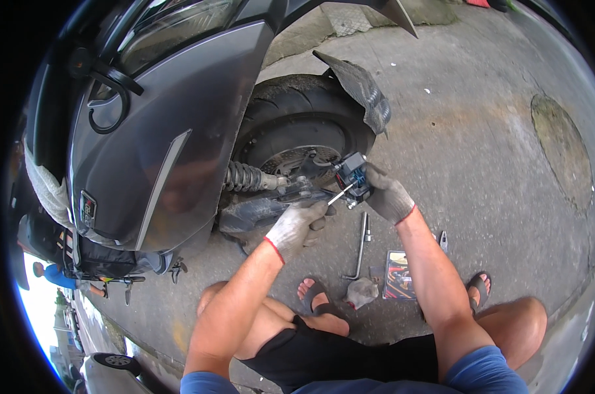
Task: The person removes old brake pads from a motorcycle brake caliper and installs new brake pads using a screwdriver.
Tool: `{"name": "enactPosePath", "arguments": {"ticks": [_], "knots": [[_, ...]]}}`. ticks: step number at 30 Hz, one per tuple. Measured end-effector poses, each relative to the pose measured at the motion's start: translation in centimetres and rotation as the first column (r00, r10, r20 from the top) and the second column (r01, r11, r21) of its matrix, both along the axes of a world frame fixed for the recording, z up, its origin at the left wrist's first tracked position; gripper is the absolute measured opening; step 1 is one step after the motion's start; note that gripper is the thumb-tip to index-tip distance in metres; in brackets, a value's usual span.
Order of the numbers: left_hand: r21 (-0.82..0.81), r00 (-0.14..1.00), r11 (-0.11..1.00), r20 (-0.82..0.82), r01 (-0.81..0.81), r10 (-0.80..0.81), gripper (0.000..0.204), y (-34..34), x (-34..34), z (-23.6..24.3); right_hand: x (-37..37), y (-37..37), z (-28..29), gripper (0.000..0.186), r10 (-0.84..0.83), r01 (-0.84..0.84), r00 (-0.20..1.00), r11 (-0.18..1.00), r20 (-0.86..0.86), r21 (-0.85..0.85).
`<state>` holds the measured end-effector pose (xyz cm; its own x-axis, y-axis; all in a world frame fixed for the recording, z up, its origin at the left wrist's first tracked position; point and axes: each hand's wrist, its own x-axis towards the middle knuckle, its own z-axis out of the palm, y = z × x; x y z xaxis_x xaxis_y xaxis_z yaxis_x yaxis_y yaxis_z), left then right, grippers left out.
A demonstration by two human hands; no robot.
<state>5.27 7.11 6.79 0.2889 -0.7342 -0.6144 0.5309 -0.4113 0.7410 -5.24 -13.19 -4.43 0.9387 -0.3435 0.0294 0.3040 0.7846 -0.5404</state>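
Observation:
My left hand (301, 228), in a white work glove with a red cuff, is closed round a screwdriver-like tool with a slim pale shaft (340, 194). The shaft's tip meets a black and blue brake caliper (355, 178). Wrapped against the caliper's right side is my gloved right hand (390, 197), its fingertips partly hidden. The caliper is beside the scooter's rear wheel (297, 111), near the perforated brake disc (301, 157). Whether it is still bolted on, I cannot tell.
Left of the wheel are a coil-spring shock absorber (246, 177) and a dark body panel (179, 125). A black mudguard (363, 92) juts out above. On the concrete lie an L-shaped wrench (361, 246), a printed card pack (398, 276), a greyish crumpled cloth (362, 293) and pliers (444, 241).

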Motion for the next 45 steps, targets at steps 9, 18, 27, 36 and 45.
{"name": "enactPosePath", "arguments": {"ticks": [9, 18, 27, 36, 45], "knots": [[0.268, -0.119, 0.952, 0.96, 0.15, -0.252, 0.034, -0.2, -2.0, -0.7, -1.5, 0.3, -0.8, 0.088, 0.054, -0.048, 0.998, 0.988, 0.034, -0.146], [0.278, -0.069, 0.948, 0.96, 0.153, -0.271, 0.035, 1.0, -1.2, -1.6, -1.5, 0.2, -0.1, 0.095, -0.002, -0.01, 0.999, 0.96, -0.042, -0.281], [0.004, 0.707, 0.99, 0.7, 0.138, -0.101, 0.03, 1.2, 0.8, -2.4, -1.3, 0.3, -0.7, 0.094, -0.056, 0.026, 0.995, 0.945, -0.081, -0.326], [0.137, 0.869, 0.978, 0.452, 0.156, -0.201, 0.027, 0.1, 0.1, -0.9, -1.2, 0.3, -0.6, 0.071, -0.159, 0.05, 0.971, 0.865, -0.177, -0.5], [0.332, 0.056, 0.927, 0.937, 0.172, -0.346, 0.028, -0.1, -0.9, -0.2, -1.5, 0.6, -0.1, 0.072, -0.177, 0.062, 0.964, 0.876, -0.198, -0.479]]}}
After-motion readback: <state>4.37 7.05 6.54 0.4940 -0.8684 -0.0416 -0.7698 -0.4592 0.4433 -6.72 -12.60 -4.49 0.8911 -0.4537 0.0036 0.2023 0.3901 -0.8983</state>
